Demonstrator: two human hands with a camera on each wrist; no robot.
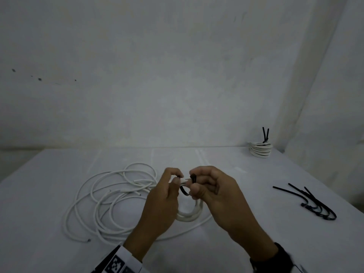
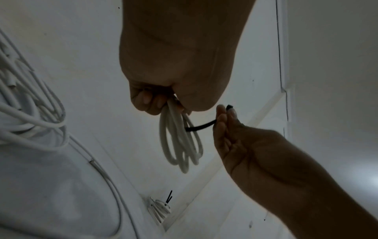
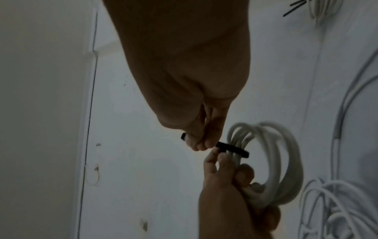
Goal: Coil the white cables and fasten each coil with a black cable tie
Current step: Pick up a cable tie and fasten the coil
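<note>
We hold the small coil of round white cable [image 2: 180,145] above the white table [image 1: 256,194], the left hand [image 1: 163,196] gripping its loops. The right hand [image 1: 214,192] pinches the flat black cable tie [image 3: 231,149] passed round the coil. Loose white cable [image 1: 102,201] lies left; a tied white coil [image 1: 260,149] sits far right.

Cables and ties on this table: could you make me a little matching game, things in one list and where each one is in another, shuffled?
Things:
1. finished coil
2. spare cable ties
3. loose white cables
4. small coil

Places:
A. spread on the table under the left hand
B. held in the left hand, a black cable tie around it, pinched by the right hand
C. far right corner, tied
D. lying at the right side of the table

Pairs: 1-C, 2-D, 3-A, 4-B
</note>
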